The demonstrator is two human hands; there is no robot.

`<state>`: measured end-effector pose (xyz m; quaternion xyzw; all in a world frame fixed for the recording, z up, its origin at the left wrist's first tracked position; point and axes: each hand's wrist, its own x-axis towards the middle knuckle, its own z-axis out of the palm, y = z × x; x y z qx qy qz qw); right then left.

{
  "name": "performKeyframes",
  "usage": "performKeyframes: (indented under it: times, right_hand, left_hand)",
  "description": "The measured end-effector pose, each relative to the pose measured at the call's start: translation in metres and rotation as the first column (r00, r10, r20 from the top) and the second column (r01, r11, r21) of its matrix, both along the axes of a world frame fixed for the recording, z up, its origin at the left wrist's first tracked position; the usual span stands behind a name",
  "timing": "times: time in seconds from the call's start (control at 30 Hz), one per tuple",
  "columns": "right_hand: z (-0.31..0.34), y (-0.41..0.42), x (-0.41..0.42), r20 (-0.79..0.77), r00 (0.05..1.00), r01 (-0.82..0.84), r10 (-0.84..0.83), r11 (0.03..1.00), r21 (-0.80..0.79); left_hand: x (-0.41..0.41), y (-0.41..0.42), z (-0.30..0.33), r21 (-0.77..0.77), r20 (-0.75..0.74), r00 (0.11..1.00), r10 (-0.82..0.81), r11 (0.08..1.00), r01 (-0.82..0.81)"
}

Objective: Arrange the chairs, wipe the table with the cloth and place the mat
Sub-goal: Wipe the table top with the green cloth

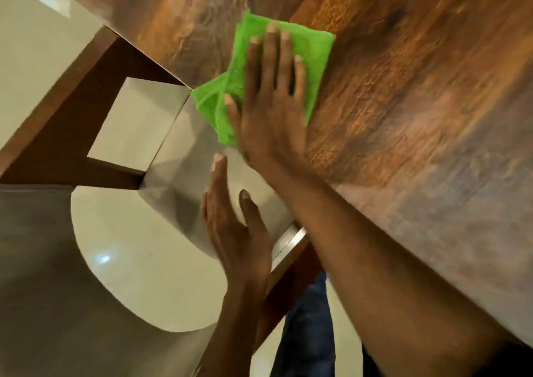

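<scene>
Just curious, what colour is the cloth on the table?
Bright green; the cloth shows clearly in the head view, under the right hand.

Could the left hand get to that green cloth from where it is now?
Probably yes. The left hand is open beside the table's edge, just short of the green cloth, and nothing lies between them. But the right hand presses flat on most of the cloth, leaving only its near corner free.

Warm, moderate indoor light falling from above. Ceiling lamp glinting on glossy floor tiles [103,258]. Motion blur smearing wooden tabletop [432,117] grain. Wide-angle lens tilting and bending frame edges.
</scene>
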<state>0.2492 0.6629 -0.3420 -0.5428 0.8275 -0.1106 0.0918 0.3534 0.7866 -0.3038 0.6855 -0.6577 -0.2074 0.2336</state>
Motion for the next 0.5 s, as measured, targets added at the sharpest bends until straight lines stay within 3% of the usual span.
performKeyframes:
  times: [0.13,0.23,0.37,0.5]
  right_hand:
    - [-0.002,-0.039,0.021,0.02,0.993,-0.115,0.115,0.993,0.013]
    - [-0.002,-0.014,-0.002,0.001,0.989,-0.15,0.15,0.989,-0.011]
    - [0.001,0.091,-0.044,0.061,0.998,-0.021,0.02,1.0,0.021]
    - [0.007,0.194,-0.082,0.014,0.984,0.175,-0.178,0.976,0.134]
  left_hand:
    - [0.005,-0.019,0.007,-0.077,0.068,0.998,-0.009,0.997,0.014]
    - [-0.004,-0.026,0.011,-0.086,0.035,0.999,-0.02,0.996,0.023]
    - [-0.04,-0.034,0.02,-0.184,-0.033,0.989,-0.145,0.973,0.136]
    - [-0.1,-0.047,0.021,-0.123,-0.017,0.934,-0.358,0.927,0.353]
